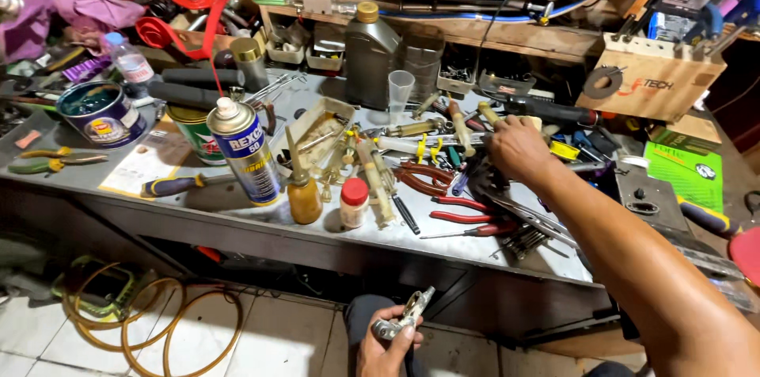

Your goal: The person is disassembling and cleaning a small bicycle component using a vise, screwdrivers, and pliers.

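**Clearly split: one hand up in the tool pile, one down below the bench**

Up on the metal workbench [237, 215], the right hand [516, 147] reaches forward with knuckles up and fingers curled down into the heap of pliers and screwdrivers [443, 187]; what it pinches, if anything, is hidden under the palm, so I cannot tell. The red-handled pliers lie just to the near-left of that hand, their long axes running roughly left to right along the bench. Well below the bench edge, near the person's lap, the left hand [388, 345] is closed around a small silvery metal fitting [408, 315], whose length tilts up and to the right (toward the other hand). A spray can [245, 151] and a small amber bottle [304, 196] stand upright farther left, well apart from both hands.
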